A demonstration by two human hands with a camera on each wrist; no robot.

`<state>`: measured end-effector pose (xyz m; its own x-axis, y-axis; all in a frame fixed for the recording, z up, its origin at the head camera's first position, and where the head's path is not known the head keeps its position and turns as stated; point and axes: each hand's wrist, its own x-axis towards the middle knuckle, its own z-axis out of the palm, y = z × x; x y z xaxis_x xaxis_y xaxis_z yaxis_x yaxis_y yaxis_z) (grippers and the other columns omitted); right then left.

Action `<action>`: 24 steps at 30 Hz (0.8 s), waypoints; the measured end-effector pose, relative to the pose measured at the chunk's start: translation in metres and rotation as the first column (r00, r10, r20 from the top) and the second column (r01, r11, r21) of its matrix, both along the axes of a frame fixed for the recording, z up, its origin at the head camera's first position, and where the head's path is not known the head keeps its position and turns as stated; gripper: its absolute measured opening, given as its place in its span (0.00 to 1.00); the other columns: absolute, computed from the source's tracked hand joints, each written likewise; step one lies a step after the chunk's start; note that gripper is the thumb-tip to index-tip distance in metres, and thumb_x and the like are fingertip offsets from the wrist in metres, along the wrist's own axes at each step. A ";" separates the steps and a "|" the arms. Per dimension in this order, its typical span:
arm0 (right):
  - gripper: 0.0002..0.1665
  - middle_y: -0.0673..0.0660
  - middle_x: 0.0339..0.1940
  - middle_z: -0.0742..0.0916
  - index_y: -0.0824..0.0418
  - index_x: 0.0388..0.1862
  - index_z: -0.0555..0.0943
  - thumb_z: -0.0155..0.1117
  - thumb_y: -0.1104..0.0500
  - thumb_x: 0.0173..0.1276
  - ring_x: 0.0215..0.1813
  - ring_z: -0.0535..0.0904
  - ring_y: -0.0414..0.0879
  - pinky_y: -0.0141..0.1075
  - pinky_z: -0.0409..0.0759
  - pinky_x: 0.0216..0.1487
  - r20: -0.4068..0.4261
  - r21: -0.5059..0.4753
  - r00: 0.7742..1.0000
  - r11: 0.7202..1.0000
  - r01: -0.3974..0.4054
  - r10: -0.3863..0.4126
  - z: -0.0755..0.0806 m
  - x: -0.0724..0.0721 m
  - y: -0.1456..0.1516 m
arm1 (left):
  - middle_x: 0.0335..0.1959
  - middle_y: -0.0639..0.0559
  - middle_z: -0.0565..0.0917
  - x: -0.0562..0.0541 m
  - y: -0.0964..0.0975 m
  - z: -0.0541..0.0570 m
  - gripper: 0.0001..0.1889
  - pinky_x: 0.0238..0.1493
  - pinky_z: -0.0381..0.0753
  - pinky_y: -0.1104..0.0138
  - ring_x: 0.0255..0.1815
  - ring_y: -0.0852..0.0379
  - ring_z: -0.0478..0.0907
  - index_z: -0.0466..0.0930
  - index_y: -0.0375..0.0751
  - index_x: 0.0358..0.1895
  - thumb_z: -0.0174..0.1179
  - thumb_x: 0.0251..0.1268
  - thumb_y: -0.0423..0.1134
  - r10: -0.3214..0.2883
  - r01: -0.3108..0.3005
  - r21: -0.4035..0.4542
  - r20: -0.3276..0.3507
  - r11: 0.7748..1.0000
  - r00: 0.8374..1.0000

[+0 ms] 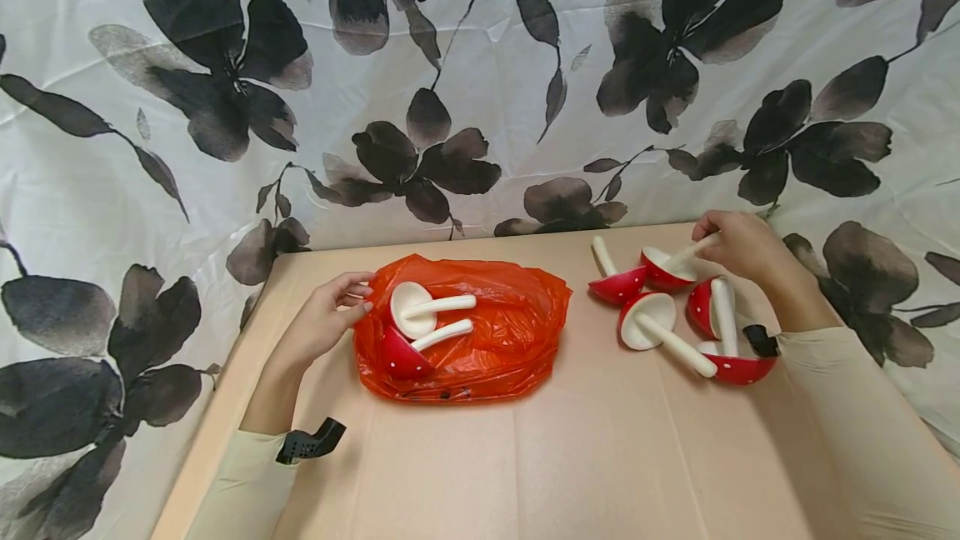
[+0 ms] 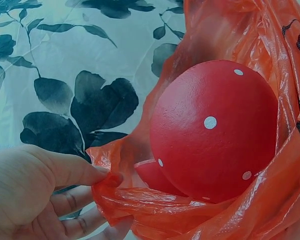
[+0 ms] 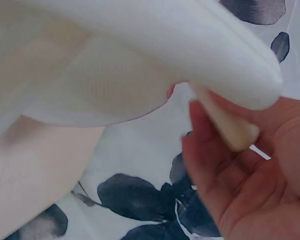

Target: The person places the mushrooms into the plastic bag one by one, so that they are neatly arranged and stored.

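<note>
My left hand point(image 1: 317, 322) pinches the left edge of a red-orange plastic bag point(image 1: 517, 319), thumb against fingers in the left wrist view. Two toy mushrooms with white stems lie in the bag's opening, one showing its pale underside point(image 1: 406, 309), the other its red, white-dotted cap point(image 1: 405, 358). At the far right of the table, my right hand point(image 1: 744, 250) holds a toy mushroom point(image 1: 666, 261) by the end of its stem, cap toward the left. In the right wrist view a big white stem point(image 3: 210, 45) partly covers the held stem point(image 3: 230, 125).
Several more red-capped mushrooms lie close around the held one: one at its left point(image 1: 618, 283), one in front point(image 1: 647, 323), others near my right wrist point(image 1: 738, 367). The light wooden table point(image 1: 465, 465) meets a white cloth with dark flowers point(image 1: 525, 65) behind.
</note>
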<state>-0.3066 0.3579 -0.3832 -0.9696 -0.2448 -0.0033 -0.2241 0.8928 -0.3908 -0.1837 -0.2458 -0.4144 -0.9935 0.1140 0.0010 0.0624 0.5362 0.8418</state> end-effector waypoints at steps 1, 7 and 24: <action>0.14 0.69 0.41 0.85 0.69 0.48 0.80 0.66 0.69 0.63 0.43 0.79 0.62 0.61 0.77 0.49 0.013 0.029 1.000 1.000 0.000 0.000 0.000 0.000 0.001 | 0.55 0.36 0.80 0.001 0.000 0.000 0.23 0.42 0.85 0.68 0.53 0.40 0.78 0.72 0.39 0.69 0.55 0.73 0.28 0.000 0.000 0.003 0.000 1.000 1.000; 0.21 0.73 0.49 0.86 0.70 0.53 0.84 0.71 0.69 0.59 0.49 0.81 0.67 0.66 0.79 0.50 0.024 0.260 0.998 0.964 -0.059 0.055 -0.002 0.001 0.009 | 0.55 0.36 0.80 0.004 0.002 0.001 0.23 0.43 0.85 0.68 0.53 0.39 0.78 0.72 0.38 0.69 0.55 0.73 0.28 -0.001 0.001 0.003 -0.006 1.000 1.000; 0.18 0.70 0.43 0.84 0.67 0.48 0.85 0.69 0.71 0.56 0.43 0.78 0.63 0.64 0.80 0.41 -0.074 0.350 0.997 0.937 -0.004 0.032 -0.003 0.011 0.001 | 0.55 0.36 0.79 0.005 -0.003 0.000 0.23 0.42 0.86 0.66 0.54 0.39 0.78 0.71 0.38 0.69 0.55 0.73 0.29 -0.012 0.012 0.021 0.002 1.000 1.000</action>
<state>-0.2951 0.3594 -0.3864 -0.9657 -0.2592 -0.0173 -0.2585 0.9653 -0.0359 -0.1789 -0.2487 -0.4144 -0.9921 0.1255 0.0010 0.0664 0.5181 0.8527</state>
